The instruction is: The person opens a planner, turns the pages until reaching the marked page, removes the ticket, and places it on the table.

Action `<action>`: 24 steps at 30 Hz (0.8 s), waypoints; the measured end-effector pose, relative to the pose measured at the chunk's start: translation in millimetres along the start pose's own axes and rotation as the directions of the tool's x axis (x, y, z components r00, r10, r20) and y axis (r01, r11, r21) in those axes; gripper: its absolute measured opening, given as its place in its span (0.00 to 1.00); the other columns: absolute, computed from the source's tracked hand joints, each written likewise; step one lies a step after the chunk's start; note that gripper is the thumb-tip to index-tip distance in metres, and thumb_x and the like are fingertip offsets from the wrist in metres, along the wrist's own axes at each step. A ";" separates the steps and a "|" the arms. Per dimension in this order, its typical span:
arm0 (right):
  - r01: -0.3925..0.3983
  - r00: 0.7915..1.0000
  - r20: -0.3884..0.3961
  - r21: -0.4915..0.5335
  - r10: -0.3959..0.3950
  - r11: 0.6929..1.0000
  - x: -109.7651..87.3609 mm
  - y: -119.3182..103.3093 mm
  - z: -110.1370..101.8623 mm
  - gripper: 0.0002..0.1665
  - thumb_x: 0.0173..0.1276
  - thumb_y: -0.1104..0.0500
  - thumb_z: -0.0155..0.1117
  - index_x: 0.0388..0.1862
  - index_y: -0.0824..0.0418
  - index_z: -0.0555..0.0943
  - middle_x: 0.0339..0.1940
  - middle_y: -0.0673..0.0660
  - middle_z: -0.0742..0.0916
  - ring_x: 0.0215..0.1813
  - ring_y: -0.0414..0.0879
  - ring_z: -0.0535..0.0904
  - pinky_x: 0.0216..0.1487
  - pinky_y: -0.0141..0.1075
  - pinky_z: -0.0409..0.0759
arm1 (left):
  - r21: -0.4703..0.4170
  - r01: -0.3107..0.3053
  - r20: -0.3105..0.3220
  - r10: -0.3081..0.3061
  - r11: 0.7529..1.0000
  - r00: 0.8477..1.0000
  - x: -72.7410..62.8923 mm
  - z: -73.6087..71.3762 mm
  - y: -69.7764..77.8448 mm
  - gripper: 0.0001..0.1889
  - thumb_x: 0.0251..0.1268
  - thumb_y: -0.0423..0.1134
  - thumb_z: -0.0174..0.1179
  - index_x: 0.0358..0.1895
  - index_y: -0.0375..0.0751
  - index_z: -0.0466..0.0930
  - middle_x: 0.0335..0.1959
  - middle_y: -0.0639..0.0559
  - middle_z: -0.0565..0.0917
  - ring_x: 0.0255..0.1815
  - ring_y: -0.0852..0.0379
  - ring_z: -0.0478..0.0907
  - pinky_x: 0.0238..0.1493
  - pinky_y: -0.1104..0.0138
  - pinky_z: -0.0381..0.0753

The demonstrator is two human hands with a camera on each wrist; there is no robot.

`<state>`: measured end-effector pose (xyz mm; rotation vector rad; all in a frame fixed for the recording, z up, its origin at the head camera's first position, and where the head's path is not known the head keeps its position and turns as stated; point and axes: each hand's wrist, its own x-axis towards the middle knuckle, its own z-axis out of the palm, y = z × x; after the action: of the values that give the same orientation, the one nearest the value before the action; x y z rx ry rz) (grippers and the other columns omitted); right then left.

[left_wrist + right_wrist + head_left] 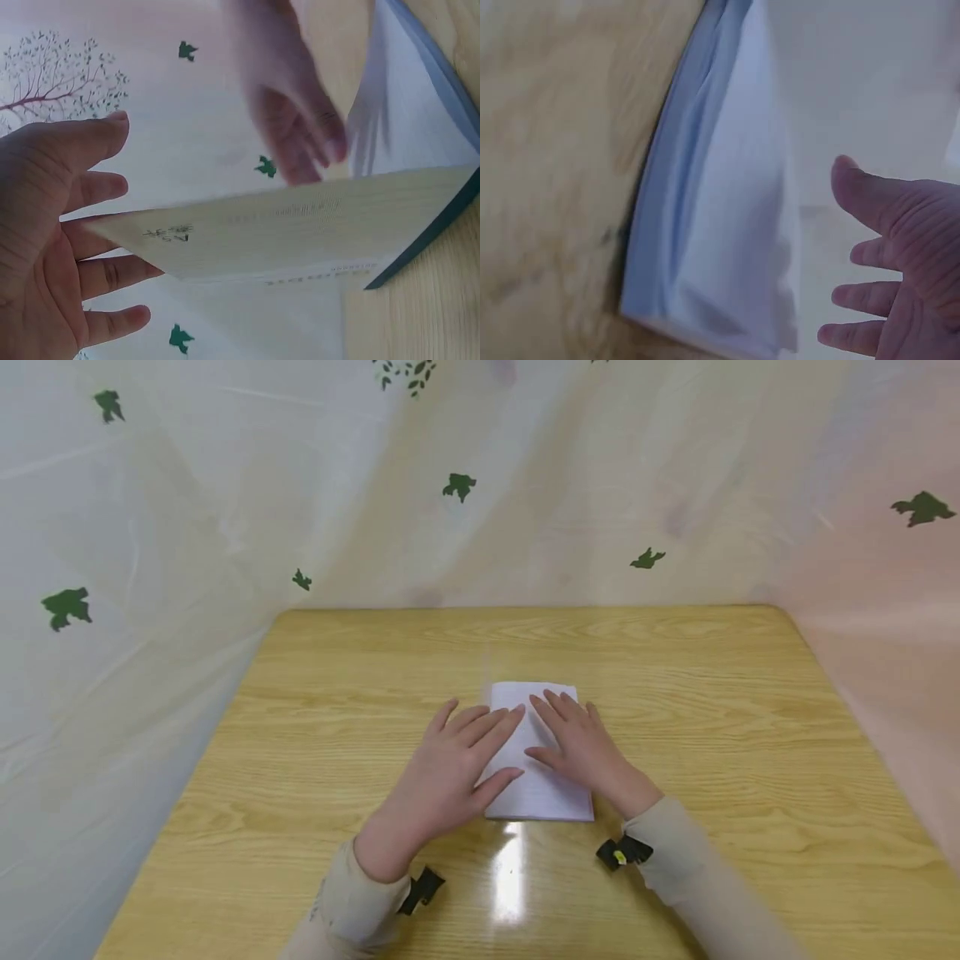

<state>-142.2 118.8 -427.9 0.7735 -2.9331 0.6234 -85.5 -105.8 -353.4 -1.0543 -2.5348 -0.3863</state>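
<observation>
A notebook (543,793) lies on the wooden table, a white, faintly lined page facing up. Its cream cover leaf (285,236), with some print on it, stands raised along the left side. My left hand (442,768) reaches over the notebook's left part with fingers spread and straight. In the left wrist view, its fingers (112,274) are right at the leaf's outer edge, partly hidden by it. Over the right part of the page is my right hand (581,747), fingers extended and thumb apart. The right wrist view shows the stacked page edges (682,172) beside this hand.
The wooden table (360,677) has rounded far corners and a bright reflection in front of the notebook. A pale cloth (562,510) with green bird prints hangs around its back and sides. Black straps with small mounts are on both wrists.
</observation>
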 end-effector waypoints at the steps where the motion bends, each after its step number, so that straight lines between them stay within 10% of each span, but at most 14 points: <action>1: -0.029 0.999 0.021 -0.020 0.029 0.999 2.9 3.2 2.0 0.46 0.65 0.45 0.68 0.75 0.63 0.62 0.73 0.69 0.66 0.73 0.69 0.58 0.67 0.69 0.51 | 0.001 0.015 -0.003 -0.015 1.000 1.000 -1.2 -0.9 -2.3 0.33 0.66 0.52 0.61 0.72 0.45 0.66 0.62 0.49 0.78 0.62 0.47 0.73 0.70 0.44 0.58; 12: -0.147 0.978 0.125 -0.155 0.167 0.977 26.8 30.7 8.8 0.54 0.62 0.38 0.67 0.76 0.66 0.57 0.73 0.72 0.63 0.72 0.71 0.57 0.65 0.73 0.51 | 0.080 0.176 0.033 -0.179 0.981 0.983 -25.0 0.0 -29.2 0.32 0.63 0.51 0.64 0.69 0.44 0.71 0.59 0.45 0.80 0.58 0.46 0.76 0.69 0.40 0.55; 24: -0.276 0.937 0.196 -0.090 0.288 0.957 29.3 51.8 6.6 0.60 0.62 0.32 0.63 0.76 0.70 0.54 0.76 0.71 0.59 0.75 0.70 0.48 0.66 0.73 0.40 | 0.065 0.310 0.206 -0.317 0.949 0.926 -49.3 26.0 -52.9 0.34 0.60 0.51 0.67 0.67 0.40 0.72 0.68 0.35 0.69 0.68 0.38 0.67 0.68 0.39 0.57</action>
<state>-192.4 143.7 -448.8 0.4366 -3.2723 0.4904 -97.4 -162.6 -403.7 -0.7084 -2.9029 -0.3304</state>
